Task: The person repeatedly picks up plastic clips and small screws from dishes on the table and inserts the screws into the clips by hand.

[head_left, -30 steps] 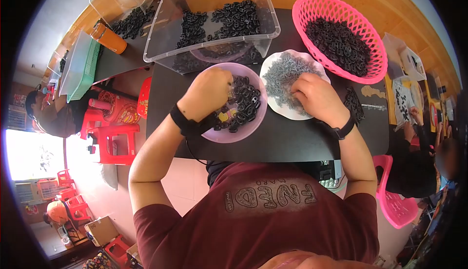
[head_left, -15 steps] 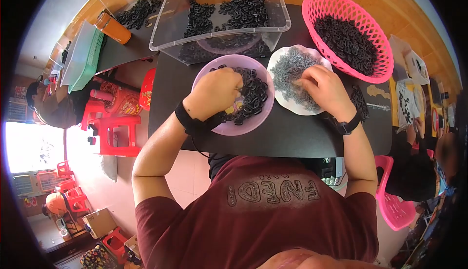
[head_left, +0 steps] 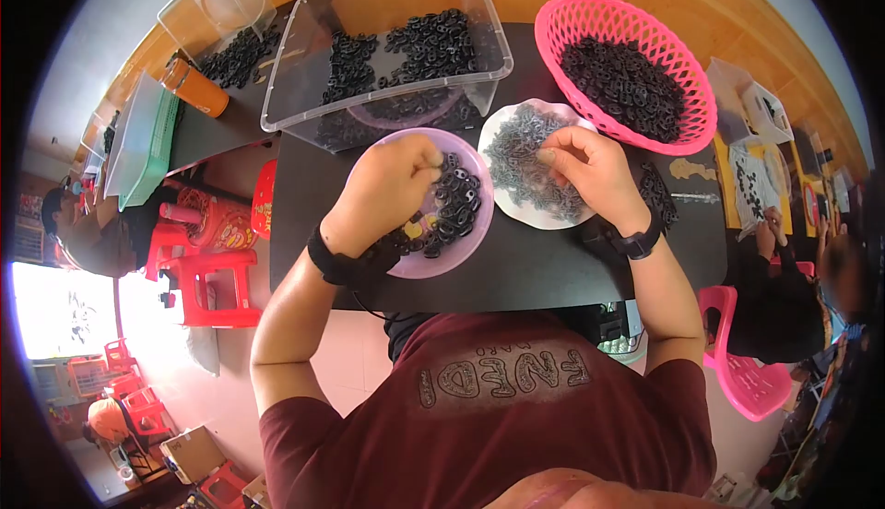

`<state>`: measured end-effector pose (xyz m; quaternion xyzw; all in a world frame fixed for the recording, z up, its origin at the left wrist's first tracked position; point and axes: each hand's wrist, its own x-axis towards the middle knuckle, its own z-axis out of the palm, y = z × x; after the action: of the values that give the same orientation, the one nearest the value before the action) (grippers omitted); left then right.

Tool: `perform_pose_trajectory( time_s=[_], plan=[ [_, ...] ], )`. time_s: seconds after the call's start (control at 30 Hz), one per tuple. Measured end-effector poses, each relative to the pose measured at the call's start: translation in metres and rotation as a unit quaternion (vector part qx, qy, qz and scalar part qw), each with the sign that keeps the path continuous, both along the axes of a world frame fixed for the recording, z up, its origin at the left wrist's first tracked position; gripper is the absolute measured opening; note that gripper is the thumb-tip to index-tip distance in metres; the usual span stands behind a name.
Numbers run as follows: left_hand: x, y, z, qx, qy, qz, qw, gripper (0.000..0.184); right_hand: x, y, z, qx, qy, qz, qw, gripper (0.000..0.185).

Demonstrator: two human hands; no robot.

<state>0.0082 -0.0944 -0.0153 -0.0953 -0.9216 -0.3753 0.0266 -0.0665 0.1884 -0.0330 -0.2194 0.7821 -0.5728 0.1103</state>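
Observation:
My left hand (head_left: 387, 182) is over a light purple bowl (head_left: 475, 246) of small black oval plastic parts (head_left: 458, 200). Its thumb and fingers are pinched together; whatever they hold is too small to make out. To the right, a white wavy-edged plate (head_left: 562, 224) bears a heap of small grey metal pieces (head_left: 521, 154), perhaps screws or pins. Above that heap, my right hand (head_left: 599, 177) has thumb and forefinger closed in a pinch, its contents unclear. Both wrists wear black bands.
A clear plastic bin (head_left: 387, 94) and a pink lattice basket (head_left: 696, 108), both with black parts, stand at the back of the dark table (head_left: 516, 274). Left are an orange bottle (head_left: 195, 88) and a green basket (head_left: 152, 149). Another person's hands (head_left: 770, 232) show at right.
The view has shifted, so the table things appear further left and lower. My left hand has risen from the black parts. My right hand has moved rightward relative to the plate.

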Motion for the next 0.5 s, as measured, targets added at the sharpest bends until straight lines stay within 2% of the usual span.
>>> perform_pose_trajectory(
  time_s=[0.03, 0.07, 0.1, 0.17, 0.23, 0.3, 0.4, 0.5],
  plan=[
    [-0.002, 0.008, 0.008, 0.0, 0.002, -0.003, 1.0, 0.015, 0.0, -0.001, -0.001, -0.059, -0.057, -0.002, 0.997, 0.012],
    [-0.004, 0.02, 0.018, 0.159, -0.072, 0.012, 0.985, 0.017, 0.0, -0.002, -0.003, -0.097, -0.072, 0.022, 0.992, 0.014],
    [-0.007, 0.033, 0.024, 0.312, -0.144, 0.027, 0.939, 0.019, 0.002, -0.005, 0.001, -0.095, -0.068, 0.022, 0.993, 0.014],
    [-0.015, 0.055, 0.022, 0.449, -0.198, 0.013, 0.871, 0.021, 0.01, -0.012, 0.008, -0.2, -0.103, 0.04, 0.974, 0.014],
    [-0.024, 0.072, 0.008, 0.531, -0.21, -0.008, 0.821, 0.02, 0.014, -0.016, 0.007, -0.252, -0.089, 0.05, 0.963, 0.014],
    [-0.029, 0.086, 0.002, 0.533, -0.199, -0.005, 0.822, 0.019, 0.014, -0.017, 0.006, -0.275, -0.074, 0.032, 0.958, 0.013],
    [-0.026, 0.093, 0.008, 0.475, -0.121, -0.021, 0.871, 0.021, 0.014, -0.017, -0.003, -0.3, -0.075, -0.003, 0.951, 0.013],
    [-0.023, 0.092, 0.006, 0.471, -0.107, -0.026, 0.875, 0.02, 0.016, -0.016, -0.004, -0.289, -0.086, 0.002, 0.954, 0.013]
  ],
)
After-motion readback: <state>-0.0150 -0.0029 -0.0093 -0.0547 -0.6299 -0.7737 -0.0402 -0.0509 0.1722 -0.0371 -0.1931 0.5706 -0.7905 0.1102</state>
